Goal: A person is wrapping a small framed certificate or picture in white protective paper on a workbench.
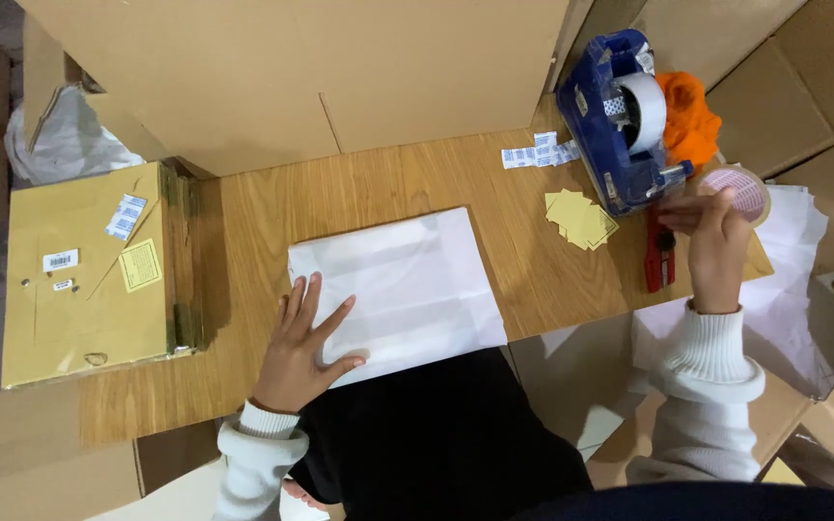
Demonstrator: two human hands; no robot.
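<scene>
Left hand (303,347) flat, fingers spread, pressing the near-left corner of the white bag (400,289), gripping nothing. Bag lies flat mid-table (272,198), its near edge overhanging toward the person. Right hand (711,236) at 3 o'clock from the bag, fingertips pinching at the blue tape dispenser (615,121); what's between them I can't tell. Yellow labels (579,217) between bag and dispenser. Red tool (658,260) just below the dispenser. Orange cloth (692,116) behind it. Brown box (84,275) at 9 o'clock.
</scene>
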